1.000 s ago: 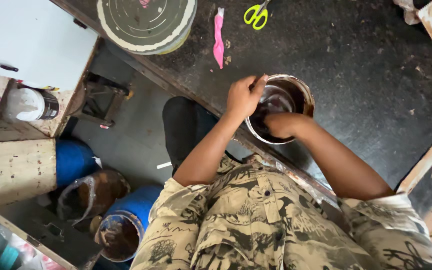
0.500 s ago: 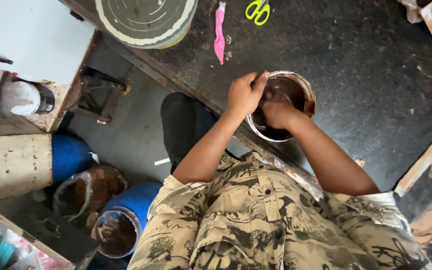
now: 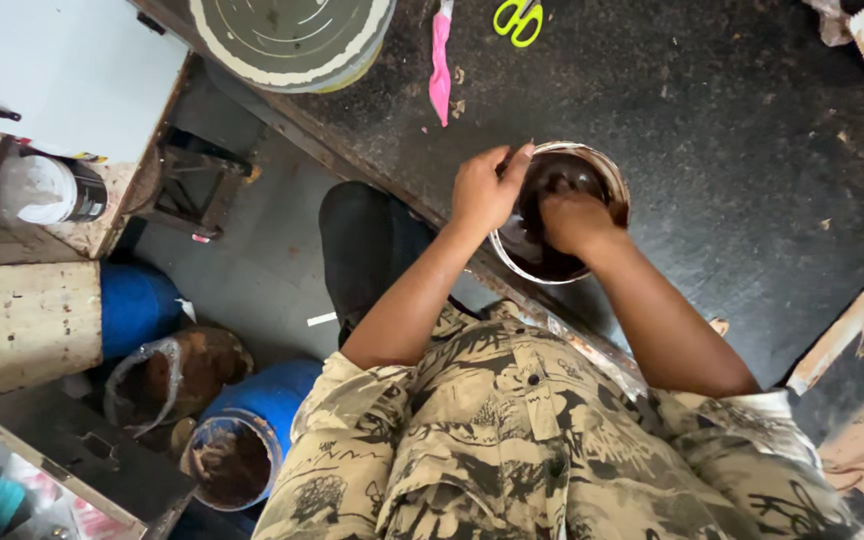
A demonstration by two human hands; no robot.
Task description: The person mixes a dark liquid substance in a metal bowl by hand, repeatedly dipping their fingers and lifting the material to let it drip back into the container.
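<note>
Even, soft daylight; faint shadows; sharp centre, slight wide-angle edge stretch.

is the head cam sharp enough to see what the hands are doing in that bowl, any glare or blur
Head view: mostly sharp and evenly lit, no strong glare; the left hand at the rim of the bowl is clear, the right hand inside merges with the dark brown contents, so its fingers are hard to tell; wide-angle lens bends the dark table edge; bottom-left corner is dim.

A round metal bowl [image 3: 607,190] with a pale rim stands upright near the edge of the dark surface [image 3: 752,130]. It holds a dark brown, glossy mass that coats its inner wall and fills its bottom.
</note>
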